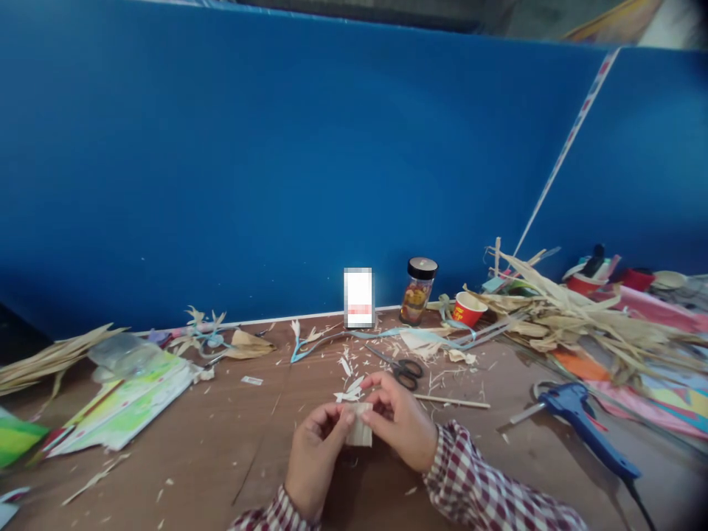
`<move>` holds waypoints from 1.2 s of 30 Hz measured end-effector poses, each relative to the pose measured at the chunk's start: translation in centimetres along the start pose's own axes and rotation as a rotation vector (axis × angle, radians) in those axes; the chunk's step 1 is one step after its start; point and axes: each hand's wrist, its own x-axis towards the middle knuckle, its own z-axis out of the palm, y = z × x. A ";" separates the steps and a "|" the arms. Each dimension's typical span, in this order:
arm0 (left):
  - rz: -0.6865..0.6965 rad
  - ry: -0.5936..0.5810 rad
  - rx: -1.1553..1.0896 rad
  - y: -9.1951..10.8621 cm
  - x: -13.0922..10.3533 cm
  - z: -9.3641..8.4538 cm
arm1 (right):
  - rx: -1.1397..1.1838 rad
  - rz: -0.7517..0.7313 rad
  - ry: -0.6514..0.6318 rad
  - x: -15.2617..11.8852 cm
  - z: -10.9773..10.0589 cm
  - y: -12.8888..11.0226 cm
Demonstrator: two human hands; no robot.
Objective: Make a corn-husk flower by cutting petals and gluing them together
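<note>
Between my two hands, low in the middle of the view, is a small pale piece of dried husk point(361, 434), flat and roughly square. My left hand point(316, 451) pinches its left edge between thumb and fingers. From the other side, my right hand point(399, 422) grips the upper right part with thumb and curled fingers. Just beyond my fingertips lie white husk petals point(349, 391) and scattered shavings. Black-handled scissors point(408, 372) rest behind my right hand, and a thin wooden stick point(456, 401) lies to its right.
A blue glue gun point(589, 428) lies at right, its cord running off the front. Dried corn husks point(564, 295) pile at back right. A jar point(417, 295) and red paper cup point(469, 310) stand near the blue partition point(332, 162). Painted paper point(122, 405) lies left.
</note>
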 end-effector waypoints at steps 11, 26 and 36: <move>-0.108 0.151 -0.186 0.6 -0.1 0.2 | 0.132 0.080 0.185 0.5 -1.5 0.5; -0.066 -0.023 -0.075 -0.6 0.0 -0.1 | 0.025 0.036 0.087 -0.2 -0.2 1.2; 0.174 0.091 0.385 0.3 -0.6 -0.1 | 0.217 0.095 0.002 -0.7 1.1 1.6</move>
